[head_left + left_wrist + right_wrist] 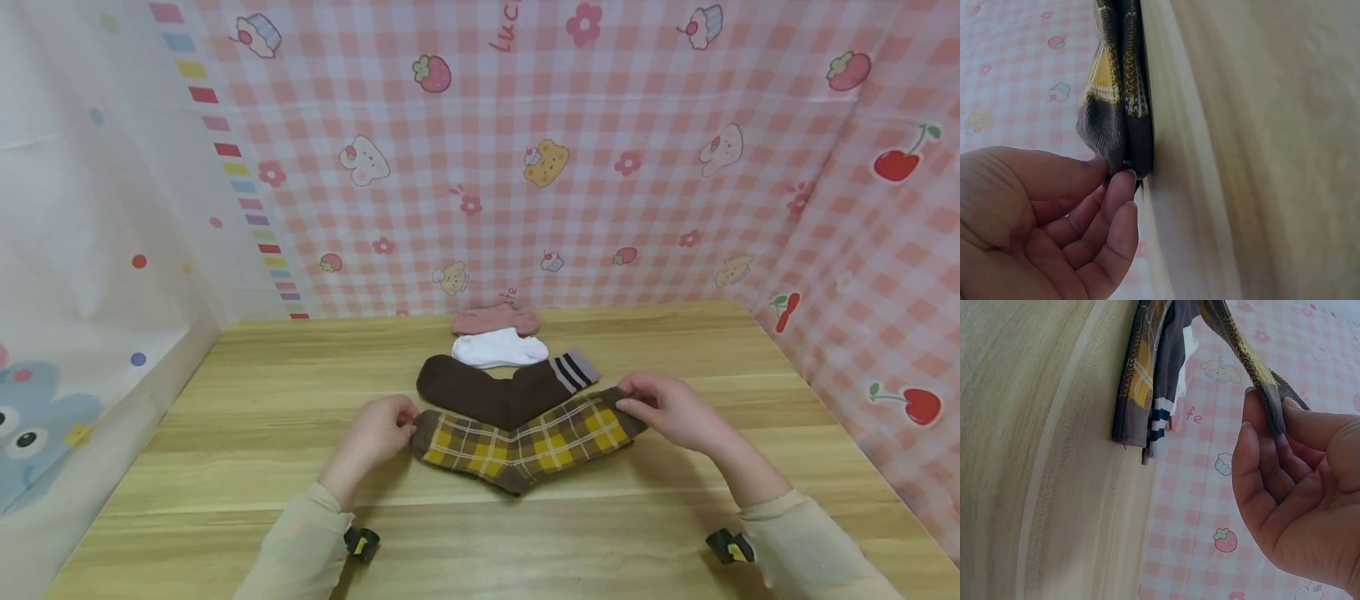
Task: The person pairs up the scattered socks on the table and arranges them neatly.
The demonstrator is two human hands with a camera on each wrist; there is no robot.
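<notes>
A pair of yellow-and-brown plaid socks point(555, 446) lies one over the other near the middle of the table, bent at the heel. My left hand point(382, 429) pinches the grey-brown toe point(1102, 128) of the upper sock between thumb and fingertips. At the other end, my right hand point(667, 408) grips the upper sock's cuff point(1272, 409), raised well off the table. The lower sock's cuff point(1131, 422) stays down on the wood. Just behind lies a dark brown sock point(480, 396) with a striped light cuff, partly overlapped by the plaid pair.
Farther back on the wooden table point(247, 467) are white socks point(498, 348) and pink socks point(495, 319), in a row toward the rear edge. A pink checked cloth point(487, 125) hangs as a wall behind, with more printed sheeting at both sides.
</notes>
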